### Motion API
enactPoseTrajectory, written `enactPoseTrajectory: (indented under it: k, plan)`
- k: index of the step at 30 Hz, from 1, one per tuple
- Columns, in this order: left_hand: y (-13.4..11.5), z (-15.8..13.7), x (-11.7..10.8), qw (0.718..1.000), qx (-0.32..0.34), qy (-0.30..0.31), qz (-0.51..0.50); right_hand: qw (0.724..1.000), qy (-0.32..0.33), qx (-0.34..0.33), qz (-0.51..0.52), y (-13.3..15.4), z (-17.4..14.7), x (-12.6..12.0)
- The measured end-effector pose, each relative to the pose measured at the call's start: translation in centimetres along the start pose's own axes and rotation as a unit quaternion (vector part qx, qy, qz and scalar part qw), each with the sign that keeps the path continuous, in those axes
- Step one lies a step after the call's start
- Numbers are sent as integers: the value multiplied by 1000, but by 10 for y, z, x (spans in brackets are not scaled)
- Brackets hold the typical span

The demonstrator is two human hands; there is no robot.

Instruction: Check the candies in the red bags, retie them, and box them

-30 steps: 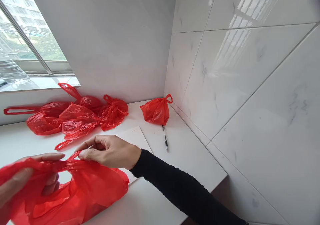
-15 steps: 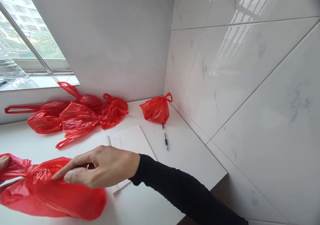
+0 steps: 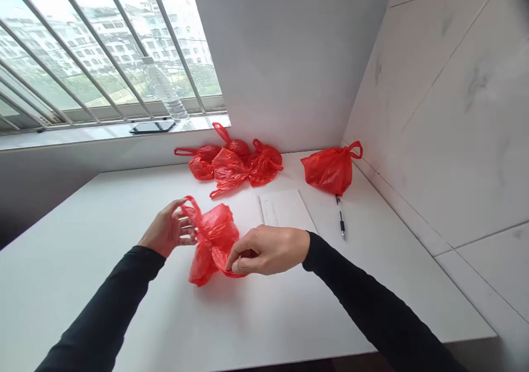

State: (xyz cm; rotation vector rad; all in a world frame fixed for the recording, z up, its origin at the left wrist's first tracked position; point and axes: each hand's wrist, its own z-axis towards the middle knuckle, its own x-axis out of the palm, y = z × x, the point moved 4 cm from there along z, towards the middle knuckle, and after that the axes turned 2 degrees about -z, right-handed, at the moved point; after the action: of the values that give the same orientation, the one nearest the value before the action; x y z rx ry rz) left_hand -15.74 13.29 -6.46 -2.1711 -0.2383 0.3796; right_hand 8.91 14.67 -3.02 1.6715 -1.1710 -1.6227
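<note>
A red plastic bag [image 3: 215, 230], bunched in the middle, is on the white table before me. My left hand [image 3: 168, 230] has one of its handle loops between thumb and index finger, with the other fingers loosely curled at the bag's left side. On the other side my right hand [image 3: 268, 251] pinches the opposite handle, palm down. The two handles stretch away from a gathered middle; I cannot tell whether it is knotted. What the bag contains is hidden. Beyond my right wrist lies a sheet of paper [image 3: 285, 206] with small printed or written marks, partly covered by the hand.
Several tied red bags [image 3: 231, 165] sit bunched against the back wall, and another red bag [image 3: 328, 171] stands at the right corner. A pen [image 3: 342, 226] lies in front of that one. The windowsill holds a water bottle [image 3: 167, 93] and a phone [image 3: 152, 127].
My view has turned left and back, so the window and both hands show. The bag's handles are now spread apart between my hands; before, my right fingers pressed at its gathered middle.
</note>
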Motion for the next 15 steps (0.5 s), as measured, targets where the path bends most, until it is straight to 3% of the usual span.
enactPoseTrajectory:
  k: [2, 5, 8, 12, 15]
  plan:
    - [-3, -9, 14, 999, 7, 36, 35, 999, -46, 10, -10, 1, 0, -1]
    - [2, -14, 28, 980, 42, 37, 189, 994, -104, 37, -27, 2, 1, -1]
    - [13, -10, 35, 955, 90, 19, 282, 996, -85, 35, -4, 7, 3, 7]
    - [17, -1, 29, 964, 127, -13, 232, 997, -77, 3, 3, 20, -1, 11]
    - [1, -7, 1, 976, 155, -44, 146, 996, -85, 9, -7, 28, -11, 11]
